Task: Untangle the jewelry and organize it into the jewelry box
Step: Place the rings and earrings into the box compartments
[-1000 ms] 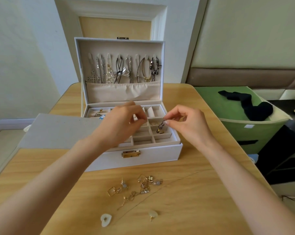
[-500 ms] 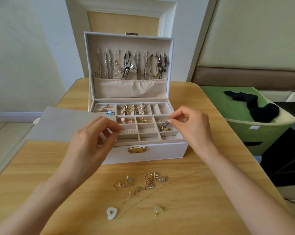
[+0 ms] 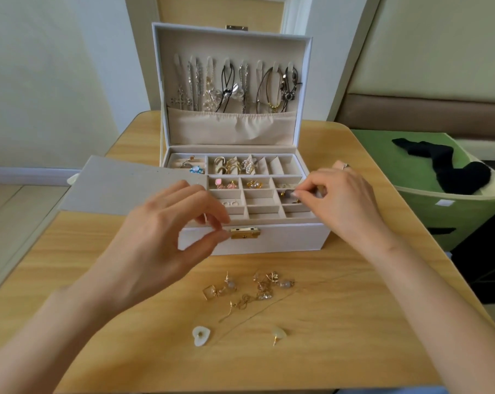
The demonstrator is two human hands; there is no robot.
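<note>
White jewelry box (image 3: 269, 243) open on wooden tabletop (image 3: 354, 351), right hand (image 3: 343, 200) pinching one dark earring (image 3: 288, 193) over a right-side compartment, left hand (image 3: 166, 237) loosely curled, empty, one gold tangle (image 3: 252, 288), two pale heart-shaped studs (image 3: 201, 335) in front

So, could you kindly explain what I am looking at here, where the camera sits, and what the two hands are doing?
No machine here: a person works with bare hands, filmed by one camera worn on the head, looking down. An open white jewelry box stands on a wooden table, necklaces hanging in its lid. In front lie tangled gold earrings, a heart-shaped piece and a stud. The right hand pinches a small dark piece over a compartment; the left hand hovers, apparently holding nothing.
</note>
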